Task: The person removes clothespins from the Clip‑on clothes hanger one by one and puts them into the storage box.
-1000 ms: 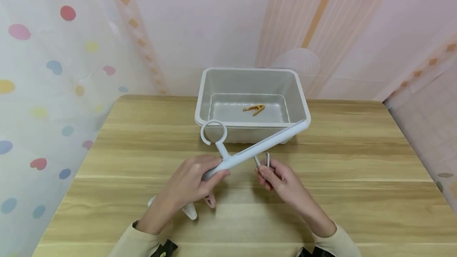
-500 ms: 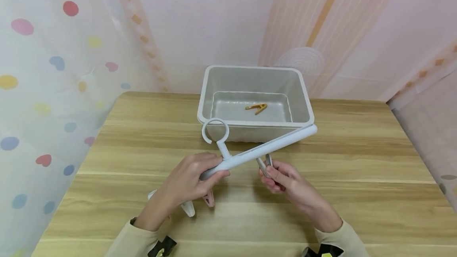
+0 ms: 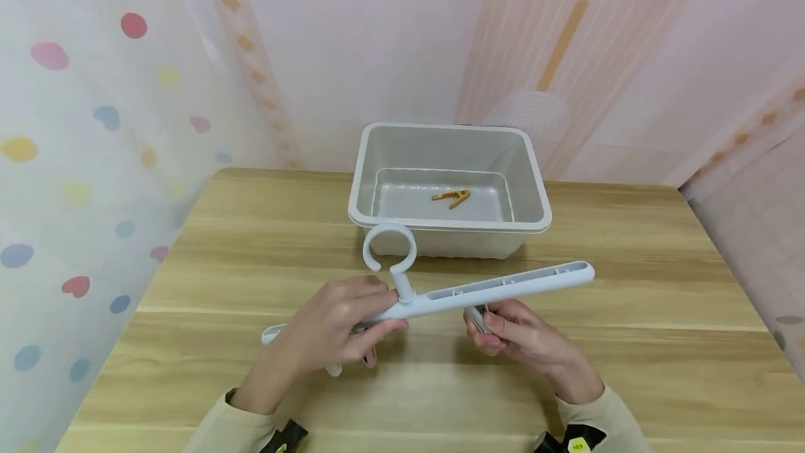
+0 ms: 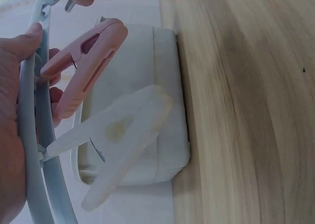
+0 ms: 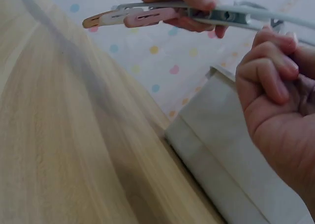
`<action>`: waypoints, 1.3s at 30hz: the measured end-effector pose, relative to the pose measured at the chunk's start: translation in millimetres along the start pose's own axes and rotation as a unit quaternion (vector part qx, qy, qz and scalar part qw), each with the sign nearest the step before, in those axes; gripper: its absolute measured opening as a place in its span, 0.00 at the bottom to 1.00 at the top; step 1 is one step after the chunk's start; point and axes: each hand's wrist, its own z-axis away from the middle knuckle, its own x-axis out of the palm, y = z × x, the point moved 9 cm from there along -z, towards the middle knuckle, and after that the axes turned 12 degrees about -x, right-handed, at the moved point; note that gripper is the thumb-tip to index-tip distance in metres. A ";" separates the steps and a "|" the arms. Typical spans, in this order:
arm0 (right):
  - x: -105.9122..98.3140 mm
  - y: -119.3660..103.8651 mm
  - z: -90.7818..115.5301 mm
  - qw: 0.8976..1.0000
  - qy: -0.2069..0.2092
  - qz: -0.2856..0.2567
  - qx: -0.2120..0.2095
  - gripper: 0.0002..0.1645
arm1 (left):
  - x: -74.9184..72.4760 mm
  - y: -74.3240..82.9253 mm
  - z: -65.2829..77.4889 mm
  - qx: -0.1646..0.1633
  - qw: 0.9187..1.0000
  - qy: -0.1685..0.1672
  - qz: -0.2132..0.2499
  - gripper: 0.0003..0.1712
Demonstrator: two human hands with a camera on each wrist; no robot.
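My left hand (image 3: 339, 324) grips a pale blue hanger (image 3: 503, 289) near its middle, beside the base of its ring-shaped hook. The bar tilts up slightly to the right, slotted side showing. From its left part hang a pink clothespin (image 4: 93, 61) and a white clothespin (image 4: 128, 128), plain in the left wrist view; the right wrist view adds an orange-brown clothespin (image 5: 93, 21). Just under the bar's right half, my right hand (image 3: 522, 338) pinches a grey-white clothespin (image 3: 476, 319). Its upper end is partly hidden by the bar; whether it touches cannot be told.
A light grey plastic bin (image 3: 440, 240) stands at the back of the wooden table (image 3: 629, 369), behind the hanger. One mustard-yellow clothespin (image 3: 462, 196) lies on its floor. A patterned cloth backdrop (image 3: 377, 33) rises behind the table.
The hanger's right end has swung down and outward, and the bar has turned to show its slots. My right hand has shifted slightly right and down with the grey-white clothespin.
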 end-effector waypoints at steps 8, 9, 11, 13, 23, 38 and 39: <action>-6.2 -5.8 -1.1 0.991 0.036 0.108 -0.066 0.12 | -1.8 5.0 1.2 0.023 0.998 0.021 -0.047 0.18; -7.9 -6.2 -0.8 0.986 0.058 0.140 -0.074 0.11 | -2.1 4.6 1.1 0.021 0.998 0.023 -0.053 0.19; -10.7 -6.9 -0.6 0.969 0.104 0.203 -0.091 0.10 | -3.4 3.3 0.6 0.014 0.997 0.027 -0.067 0.19; -11.5 -7.7 1.1 0.948 0.150 0.258 -0.109 0.08 | -4.3 2.8 0.1 0.007 0.997 0.027 -0.075 0.19; -4.4 -21.7 12.7 0.829 0.289 0.437 -0.194 0.04 | -3.0 4.8 -1.7 -0.015 0.997 0.029 -0.066 0.17; 15.7 -51.7 12.0 0.604 0.191 0.728 -0.262 0.18 | -0.2 -4.5 3.7 -0.035 0.999 -0.011 -0.037 0.15; 17.7 -52.9 10.9 0.595 0.184 0.736 -0.264 0.18 | -0.2 -5.0 3.9 -0.036 0.999 -0.014 -0.034 0.14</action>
